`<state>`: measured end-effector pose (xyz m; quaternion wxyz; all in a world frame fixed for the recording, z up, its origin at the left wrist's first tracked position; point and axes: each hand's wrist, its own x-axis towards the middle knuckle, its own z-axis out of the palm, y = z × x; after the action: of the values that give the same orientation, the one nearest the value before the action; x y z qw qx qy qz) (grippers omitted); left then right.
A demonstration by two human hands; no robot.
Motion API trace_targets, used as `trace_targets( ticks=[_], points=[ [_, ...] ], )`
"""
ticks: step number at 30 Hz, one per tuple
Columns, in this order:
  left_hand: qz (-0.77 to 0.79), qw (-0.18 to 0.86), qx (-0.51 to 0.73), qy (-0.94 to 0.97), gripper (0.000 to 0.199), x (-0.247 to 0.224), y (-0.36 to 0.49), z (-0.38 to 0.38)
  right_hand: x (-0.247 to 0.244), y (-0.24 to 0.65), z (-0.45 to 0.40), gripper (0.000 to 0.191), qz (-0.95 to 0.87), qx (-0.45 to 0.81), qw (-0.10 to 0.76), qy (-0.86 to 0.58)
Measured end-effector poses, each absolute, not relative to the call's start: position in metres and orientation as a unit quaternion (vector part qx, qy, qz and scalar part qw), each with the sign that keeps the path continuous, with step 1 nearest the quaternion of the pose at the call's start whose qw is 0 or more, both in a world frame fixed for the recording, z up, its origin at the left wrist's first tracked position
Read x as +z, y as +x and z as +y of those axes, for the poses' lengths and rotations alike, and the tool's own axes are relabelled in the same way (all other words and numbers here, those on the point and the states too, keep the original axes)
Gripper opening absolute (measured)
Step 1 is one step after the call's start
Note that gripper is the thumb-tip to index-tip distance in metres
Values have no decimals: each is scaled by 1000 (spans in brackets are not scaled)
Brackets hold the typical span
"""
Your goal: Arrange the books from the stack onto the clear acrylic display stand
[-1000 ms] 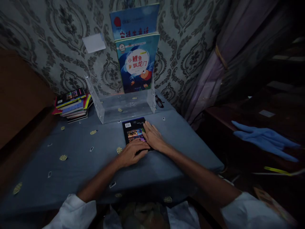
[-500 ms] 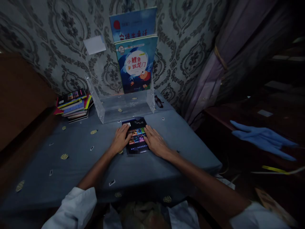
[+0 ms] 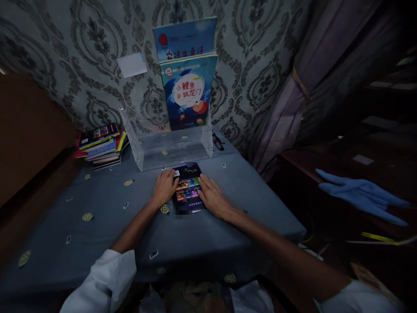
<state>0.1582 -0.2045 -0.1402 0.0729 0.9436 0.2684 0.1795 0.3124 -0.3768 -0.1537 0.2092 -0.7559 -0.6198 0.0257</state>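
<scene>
A dark book (image 3: pixel 190 191) with rows of colourful pictures and a white barcode label lies flat on the cloth-covered table. My left hand (image 3: pixel 163 189) rests at its left edge, fingers stretched forward and thumb at the cover's side. Along the right edge lies my right hand (image 3: pixel 213 195), flat, with the fingertips and thumb touching the border of the cover. Both hands are open and neither is wrapped round the book. Just behind the book stands a clear acrylic rack (image 3: pixel 176 155), with a blue picture book (image 3: pixel 189 93) upright in it and another blue book (image 3: pixel 185 39) behind that one.
At the left, a stack of books (image 3: pixel 100 145) lies near the wall. Dark-framed glasses (image 3: pixel 218 142) sit right of the rack. A white card (image 3: pixel 132 65) is on the patterned wall. Blue gloves (image 3: pixel 361 195) lie on a dark red surface at the right, past a tied curtain (image 3: pixel 280 117).
My left thumb has drawn back from the cover to its left edge. The fingers of my right hand have shifted slightly. The view has tilted up a little; the book stays on the table.
</scene>
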Motion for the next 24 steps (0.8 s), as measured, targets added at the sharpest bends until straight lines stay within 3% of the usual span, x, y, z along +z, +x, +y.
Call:
trace_targets(
  ticks=[9, 18, 24],
  points=[
    [285, 28, 194, 938, 38, -143, 172, -208, -144, 317, -373, 55, -648, 2, 172, -742],
    [280, 21, 206, 937, 39, -146, 170, -207, -137, 308, -291, 60, -714, 37, 163, -680],
    [281, 19, 202, 938, 39, -146, 170, -208, -142, 311, -282, 59, -720, 24, 168, -673]
  ],
)
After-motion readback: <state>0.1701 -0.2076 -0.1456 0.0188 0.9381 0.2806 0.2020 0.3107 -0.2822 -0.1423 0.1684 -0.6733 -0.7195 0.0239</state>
